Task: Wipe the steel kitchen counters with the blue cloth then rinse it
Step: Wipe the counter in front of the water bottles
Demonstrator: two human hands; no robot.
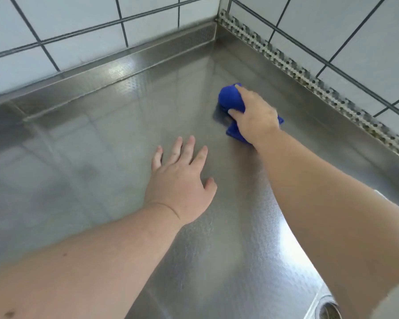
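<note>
Embossed stainless steel counter [106, 157] fills a tiled corner, its dimpled surface sheened with reflections. Near that corner lies the blue cloth [230, 97], bunched into a soft rounded lump (a flatter fold trails out beneath the wrist). Over the cloth, the right hand [255, 116] grips it, fingers curled around the bunched fabric and pressing it onto the steel. Nearer the viewer than the cloth, the left hand [182, 180] rests flat on the counter, fingers straight and spread, holding nothing. White wall tiles [332, 26] with dark grout rise behind a perforated steel strip [309, 77].
</note>
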